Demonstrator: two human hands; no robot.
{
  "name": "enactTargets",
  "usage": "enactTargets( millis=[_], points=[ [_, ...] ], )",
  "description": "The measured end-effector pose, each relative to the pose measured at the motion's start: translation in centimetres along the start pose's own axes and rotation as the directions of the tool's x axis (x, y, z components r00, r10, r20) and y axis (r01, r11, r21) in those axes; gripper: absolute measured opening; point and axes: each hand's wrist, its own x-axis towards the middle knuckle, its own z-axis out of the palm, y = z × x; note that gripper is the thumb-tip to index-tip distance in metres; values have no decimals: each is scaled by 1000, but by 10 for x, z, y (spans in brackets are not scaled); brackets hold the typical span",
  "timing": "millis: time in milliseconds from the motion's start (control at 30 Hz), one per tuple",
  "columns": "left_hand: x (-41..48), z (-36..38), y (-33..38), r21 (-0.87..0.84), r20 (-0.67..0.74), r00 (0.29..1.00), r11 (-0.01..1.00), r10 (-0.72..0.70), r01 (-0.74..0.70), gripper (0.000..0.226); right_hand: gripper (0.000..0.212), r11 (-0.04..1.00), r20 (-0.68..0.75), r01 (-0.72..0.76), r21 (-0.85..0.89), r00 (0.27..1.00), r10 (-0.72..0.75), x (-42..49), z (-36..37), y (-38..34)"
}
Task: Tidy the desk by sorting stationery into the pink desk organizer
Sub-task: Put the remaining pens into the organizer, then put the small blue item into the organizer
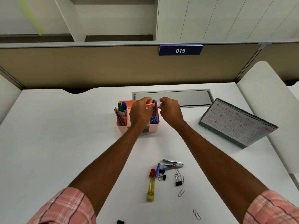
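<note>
Nearest on the bench (64, 135), not yet sorted, lie two paper clips (196, 214), a yellow-handled tool with a red cap (151, 185), black binder clips (178, 181) and a blue stapler (172, 164). They can wait, since both hands are busy farther out at the pink desk organizer (137, 129). The left hand (141, 113) reaches over the organizer's middle, its fingers curled round the purple pens (155, 105) standing in the back right compartment. The right hand (170, 110) hovers just beside the organizer's right wall, fingers curled and tips drawn together as if pinching something small; what it is I cannot tell. The step looks like seating pens upright in that compartment. To do it well, the left hand should gather the pens to one side so a gap opens. The right hand should then bring its item over the rim and lower it straight down, so nothing catches on the wall or on the blue clips (153, 120) in the front compartment. The organizer probably slides easily, so press downward rather than across, and let go only once the pens lean steadily. The green and blue markers (122, 107) and the pencils (119, 118) on the left need no touching. The desk calendar (237, 122) stands well apart to the right, and the grey cable hatch (173, 97) lies just behind the organizer.
</note>
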Motion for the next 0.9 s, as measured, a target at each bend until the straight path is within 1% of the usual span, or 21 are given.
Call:
enactTargets(
  millis=[100, 233, 333, 400, 467, 567, 633, 733, 800, 900],
  points=[
    [-10, -2, 5, -47, -23, 1000, 999, 11, -12, 30, 32, 999, -22, 12, 38, 1000, -12, -12, -2, 3],
    [-31, -2, 6, -103, -16, 1000, 995, 6, -8, 23, 24, 998, -57, 7, 55, 998, -4, -36, 0, 7],
    [-55, -1, 7, -145, 6, 1000, 989, -12, 13, 23, 21, 997, -30, -12, 78, 999, 14, -58, 5, 15],
    [-76, 1, 5, -179, 50, 998, 982, -44, 53, 23, 19, 996, 16, -18, 87, 1000, 17, -78, 9, 21],
    [-99, 5, -4, -193, 124, 989, 976, -79, 103, 23, 18, 997, 86, -14, 72, 996, 7, -100, 15, 28],
    [-135, 10, -21, -141, 230, 966, 978, -120, 155, 19, 16, 1000, 204, -23, 10, 979, 21, -132, 23, 41],
    [-156, 10, -29, -125, 305, 942, 975, -138, 183, 20, 18, 999, 269, -29, -41, 962, 39, -148, 27, 49],
    [-182, 7, -39, -100, 382, 912, 975, -149, 200, 24, 31, 996, 359, -17, -85, 932, 46, -173, 29, 59],
    [-195, 5, -44, -84, 399, 905, 977, -148, 196, 25, 40, 992, 393, 8, -124, 918, 42, -186, 30, 65],
    [-212, 2, -49, -30, 396, 907, 985, -143, 168, 29, 46, 976, 423, 92, -195, 906, -1, -202, 31, 73]
  ],
)
